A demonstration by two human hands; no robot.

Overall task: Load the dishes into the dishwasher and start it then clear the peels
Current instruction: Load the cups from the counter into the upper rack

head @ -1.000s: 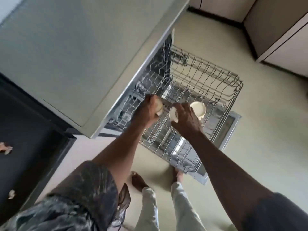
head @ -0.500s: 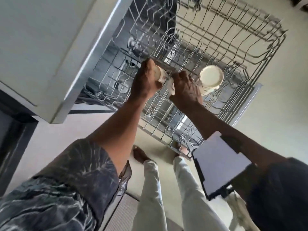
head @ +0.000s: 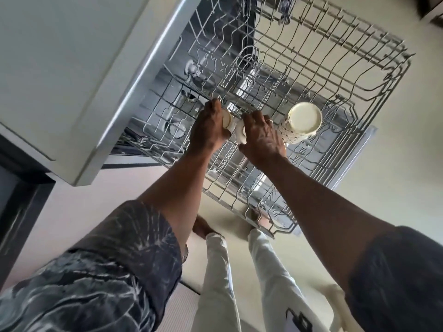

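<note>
Loading the dishes is the step in hand, at the pulled-out upper rack [head: 359,56] of the dishwasher [head: 354,161]. The left hand [head: 211,130] grips a small cream cup [head: 226,119], fingers curled round it. Just beside it, the right hand [head: 262,140] holds a second cream cup [head: 241,135] in the same way. Both cups are down among the wires near the rack's middle, almost touching each other. I cannot tell whether either is seated yet. A speckled cream mug [head: 303,122] sits upturned in the rack just right of the hands. Next, I judge, each cup needs settling mouth-down between the tines so it stands steady before the fingers let go. No peels are in view, and the machine is not yet shut or started.
</note>
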